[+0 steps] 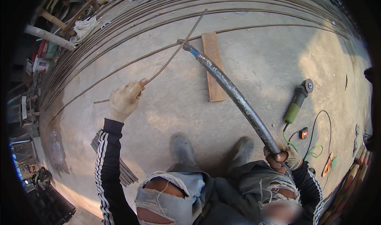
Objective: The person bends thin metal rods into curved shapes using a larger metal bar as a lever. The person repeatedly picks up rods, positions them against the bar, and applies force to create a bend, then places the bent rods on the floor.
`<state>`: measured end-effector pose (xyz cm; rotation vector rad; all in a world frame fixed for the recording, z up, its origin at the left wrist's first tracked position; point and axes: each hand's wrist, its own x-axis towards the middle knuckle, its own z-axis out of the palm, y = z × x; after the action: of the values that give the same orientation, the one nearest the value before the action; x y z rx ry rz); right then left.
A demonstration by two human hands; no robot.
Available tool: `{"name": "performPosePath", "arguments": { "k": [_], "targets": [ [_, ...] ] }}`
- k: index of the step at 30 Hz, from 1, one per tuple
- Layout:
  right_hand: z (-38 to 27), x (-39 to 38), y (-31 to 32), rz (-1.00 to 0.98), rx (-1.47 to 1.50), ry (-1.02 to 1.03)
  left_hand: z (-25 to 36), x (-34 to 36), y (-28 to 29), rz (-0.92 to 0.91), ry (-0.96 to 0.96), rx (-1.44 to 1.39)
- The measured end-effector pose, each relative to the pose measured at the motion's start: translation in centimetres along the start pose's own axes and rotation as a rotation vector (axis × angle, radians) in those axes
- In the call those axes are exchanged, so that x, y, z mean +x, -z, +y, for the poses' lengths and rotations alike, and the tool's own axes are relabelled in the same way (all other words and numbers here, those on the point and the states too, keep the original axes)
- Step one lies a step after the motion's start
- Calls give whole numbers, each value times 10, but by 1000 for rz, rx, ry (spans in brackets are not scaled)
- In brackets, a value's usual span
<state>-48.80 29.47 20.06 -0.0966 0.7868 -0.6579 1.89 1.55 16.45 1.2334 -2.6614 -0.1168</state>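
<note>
My left hand [126, 99], in a pale work glove, is closed round a thin steel rod [168, 62]. The rod slants up and away to the right. Its upper part crosses the jawed head of a long metal bending bar [242, 100]; whether the jaws grip it I cannot tell. My right hand [282, 158], gloved with bare fingertips, wraps the bar's near end beside my right knee. Under the bar lies a wooden plank [212, 62] on the concrete floor.
Several long steel rods [154, 8] run across the far floor. An angle grinder [297, 102] with a green cord and an orange tape measure [303, 133] lie at the right. Cut rods [119, 165] are bundled beside my left arm. A white bucket [41, 65] stands far left.
</note>
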Motion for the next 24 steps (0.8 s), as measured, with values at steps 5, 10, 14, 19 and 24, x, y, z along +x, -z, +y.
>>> {"name": "performPosePath", "arguments": {
  "k": [5, 10, 14, 19, 24],
  "targets": [
    [5, 7, 3, -43, 83, 17, 22, -5, -26, 45, 145, -316],
    [10, 13, -1, -86, 3, 86, 45, -7, -65, 85, 414, -728],
    [2, 1, -7, -26, -11, 64, 36, -2, -60, -59, 476, -795],
    [8, 6, -14, -21, -40, 131, 50, 7, -59, 31, 433, -792],
    [9, 5, -14, 91, -147, 101, 47, 10, -53, 43, 411, -785]
  ]
}}
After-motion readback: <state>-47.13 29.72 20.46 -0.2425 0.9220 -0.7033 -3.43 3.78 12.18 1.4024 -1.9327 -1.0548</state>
